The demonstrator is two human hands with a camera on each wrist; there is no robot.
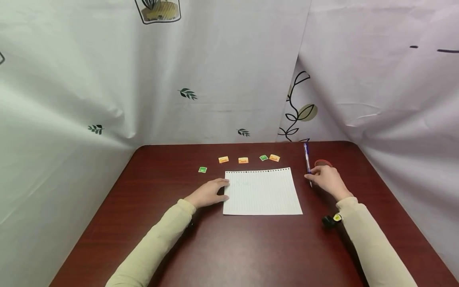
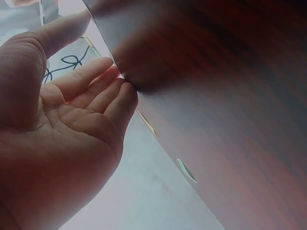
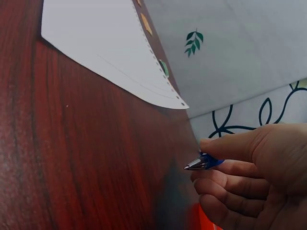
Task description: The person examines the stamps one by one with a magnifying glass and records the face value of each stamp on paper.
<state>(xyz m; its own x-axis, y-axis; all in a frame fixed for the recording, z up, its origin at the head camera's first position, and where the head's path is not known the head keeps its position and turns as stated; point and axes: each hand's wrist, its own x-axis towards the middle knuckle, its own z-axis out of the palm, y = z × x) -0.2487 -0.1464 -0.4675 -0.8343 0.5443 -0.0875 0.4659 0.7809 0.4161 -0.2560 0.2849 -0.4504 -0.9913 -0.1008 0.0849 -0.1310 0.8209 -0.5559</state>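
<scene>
A lined sheet of paper (image 1: 263, 193) with a row of holes along its far edge lies on the table, faint marks near its upper left. My left hand (image 1: 209, 192) rests at the paper's left edge, fingers loosely extended; the left wrist view shows its palm (image 2: 72, 115) holding nothing. On the right, my right hand (image 1: 328, 180) pinches a blue pen (image 1: 306, 157) near its writing end. The right wrist view shows the metal pen tip (image 3: 195, 164) poking out between thumb and fingers. Beyond that hand sits a red round object (image 1: 323, 162), partly hidden.
Several small orange and green stickers lie beyond the paper, among them a green one (image 1: 202, 170) at left and an orange one (image 1: 243, 160) near the middle. A patterned white curtain (image 1: 222, 79) hangs behind the dark red wooden table (image 1: 251, 251).
</scene>
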